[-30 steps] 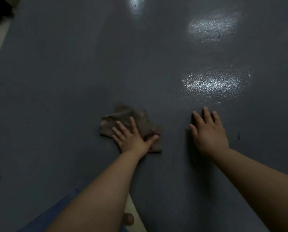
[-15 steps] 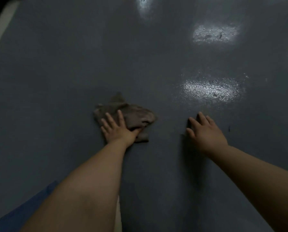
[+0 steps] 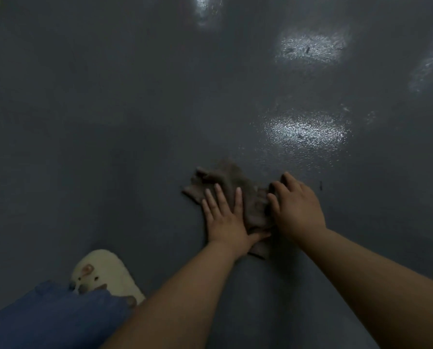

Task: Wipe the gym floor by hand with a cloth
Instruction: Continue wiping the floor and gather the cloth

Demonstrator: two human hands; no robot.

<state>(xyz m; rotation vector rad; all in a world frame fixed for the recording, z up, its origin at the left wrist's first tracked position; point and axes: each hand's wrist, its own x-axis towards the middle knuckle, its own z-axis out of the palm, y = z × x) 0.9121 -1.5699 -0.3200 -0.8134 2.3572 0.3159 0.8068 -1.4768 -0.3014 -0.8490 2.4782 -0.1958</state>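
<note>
Both hands are set on the cloth (image 3: 238,187). L hand (image 3: 226,220) is laid flat, fingers straight & spread, palm pressed onto the cloth's near-left part, thumb stretched right across it; nothing is gripped. R hand (image 3: 297,210) is placed at the cloth's right edge w/ fingers bent at the knuckles; whether the edge is pinched or only pushed can't be told, as the fingertips are partly hidden in the folds.

Step in hand, as judged: cloth is being gathered or pressed for a wiping stroke. To do it well, weight should be kept over the L palm so the cloth is held flat to the floor (image 3: 109,122), bunched folds should be smoothed out for more contact, and strokes should be overlapped, probably toward the far-right glossy patches (image 3: 308,132), where small dark specks are seen. Loose corners should be tucked so nothing gets dragged unevenly.

Cloth: grey-brown, soft, crumpled, w/ ragged corners sticking out far-left; it lies mid-scene, slightly right, on dark grey-blue flooring. Damp or dry can't be judged in this dim light.

Near left, a cream slipper (image 3: 107,273) & a blue trouser leg (image 3: 49,318) are seen.
</note>
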